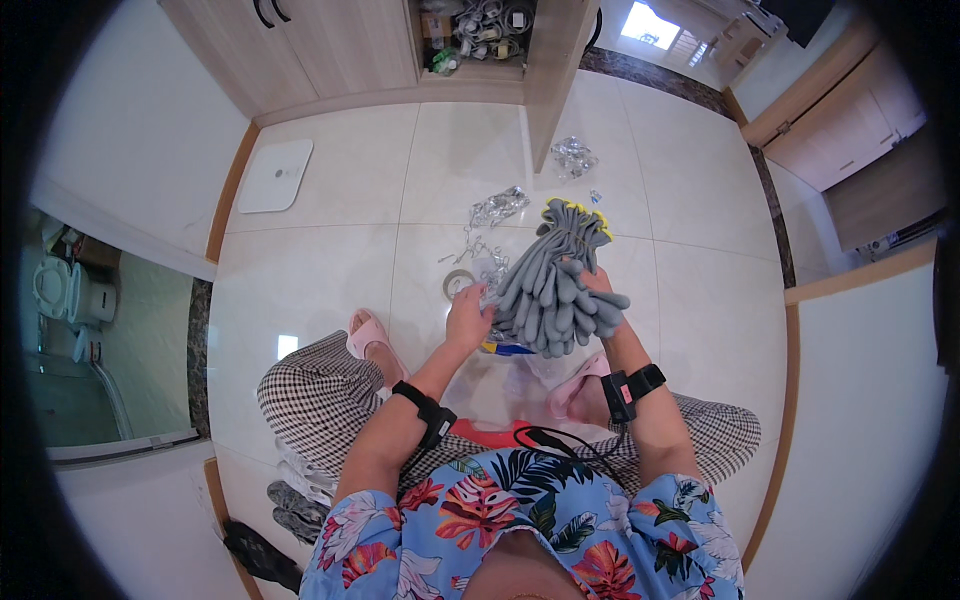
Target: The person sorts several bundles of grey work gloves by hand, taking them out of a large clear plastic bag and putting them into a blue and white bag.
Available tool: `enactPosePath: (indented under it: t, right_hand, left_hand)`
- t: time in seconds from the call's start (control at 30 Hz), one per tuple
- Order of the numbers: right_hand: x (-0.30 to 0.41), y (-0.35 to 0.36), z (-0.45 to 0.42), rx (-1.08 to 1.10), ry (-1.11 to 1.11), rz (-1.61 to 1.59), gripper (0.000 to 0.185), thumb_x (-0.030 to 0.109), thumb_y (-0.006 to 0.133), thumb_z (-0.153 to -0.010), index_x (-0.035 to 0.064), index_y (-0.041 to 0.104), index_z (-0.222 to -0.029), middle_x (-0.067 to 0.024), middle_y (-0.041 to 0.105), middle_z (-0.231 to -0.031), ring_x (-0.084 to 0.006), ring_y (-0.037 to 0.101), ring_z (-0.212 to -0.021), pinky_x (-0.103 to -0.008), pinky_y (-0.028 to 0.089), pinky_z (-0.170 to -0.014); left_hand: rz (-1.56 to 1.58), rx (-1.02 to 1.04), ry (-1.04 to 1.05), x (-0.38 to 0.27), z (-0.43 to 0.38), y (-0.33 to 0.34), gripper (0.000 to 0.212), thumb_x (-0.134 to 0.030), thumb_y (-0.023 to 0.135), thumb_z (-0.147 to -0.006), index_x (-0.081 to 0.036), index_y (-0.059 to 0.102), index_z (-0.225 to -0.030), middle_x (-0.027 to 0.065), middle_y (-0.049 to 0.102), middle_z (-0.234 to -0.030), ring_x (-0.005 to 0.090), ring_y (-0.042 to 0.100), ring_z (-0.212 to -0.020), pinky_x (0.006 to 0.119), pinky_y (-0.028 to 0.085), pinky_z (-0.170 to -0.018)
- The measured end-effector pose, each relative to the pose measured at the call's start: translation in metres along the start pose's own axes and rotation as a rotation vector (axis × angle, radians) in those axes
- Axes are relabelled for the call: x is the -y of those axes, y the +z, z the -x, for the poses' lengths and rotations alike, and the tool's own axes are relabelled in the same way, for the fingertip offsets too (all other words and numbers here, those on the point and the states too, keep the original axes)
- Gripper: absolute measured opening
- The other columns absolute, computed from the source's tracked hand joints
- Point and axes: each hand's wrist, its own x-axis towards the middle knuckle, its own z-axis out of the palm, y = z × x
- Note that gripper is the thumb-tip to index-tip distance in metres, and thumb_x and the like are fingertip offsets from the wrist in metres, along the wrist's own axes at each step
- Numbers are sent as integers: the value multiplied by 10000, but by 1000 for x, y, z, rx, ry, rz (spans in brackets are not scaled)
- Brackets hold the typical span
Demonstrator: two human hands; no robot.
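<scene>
A thick bundle of grey work gloves (559,277) with yellow cuff edges hangs in front of me, its fingers towards me. A band ties it below the cuffs. My right hand (598,281) grips the bundle from its right side, partly hidden by the gloves. My left hand (470,319) is at the bundle's lower left, beside clear plastic; whether its fingers hold anything is unclear. Just beyond that hand a roll of tape (458,284) lies on the floor. Loose metal hooks (476,247) are scattered past the tape. A blue and yellow item (510,349) shows under the gloves.
Two clear bags of metal pieces (499,206) (574,157) lie farther off on the tiles. An open cabinet door (559,82) juts out beside a shelf of coiled cables (491,30). A white scale (276,176) lies left. Something red (491,433) is between my legs.
</scene>
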Motion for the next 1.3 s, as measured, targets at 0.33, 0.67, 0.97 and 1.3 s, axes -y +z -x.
enactPosePath:
  t: [0.33, 0.67, 0.97, 1.3]
  right_hand:
    - [-15, -3, 4, 194, 101, -480, 307, 237, 494, -947, -22, 535, -1108, -168, 648, -950, -233, 652, -648, -319, 578, -561]
    - [18, 54, 33, -327, -694, 566, 258, 121, 722, -786, 10, 614, -993, -74, 653, -963, -183, 623, -874, -311, 487, -786]
    - [-4, 45, 16, 92, -1401, 1406, 279, 147, 617, -719, 158, 662, -994, 20, 650, -1068, -177, 563, -1019, -433, 302, -1012]
    - [-17, 43, 3, 93, -1320, 1438, 267, 135, 608, -708, 219, 659, -957, -7, 595, -1106, -198, 514, -1103, -451, 295, -1029]
  left_hand:
    - [97, 22, 200, 4, -8, -16, 308, 129, 542, -659, -36, 554, -919, 138, 525, -1077, 328, 529, -1001, 361, 453, -816]
    - [133, 93, 167, 4, -12, -14, 417, 36, 624, -694, -53, 590, -1100, 129, 564, -1157, 321, 543, -1080, 371, 454, -923]
    - [573, 166, 176, 36, -25, 10, 339, -160, 618, -751, -38, 625, -1067, 169, 577, -1176, 340, 549, -1074, 399, 445, -920]
    - [4, 56, 44, 13, -34, -18, 111, -147, 620, -764, -49, 636, -813, 94, 614, -844, 272, 575, -789, 349, 458, -734]
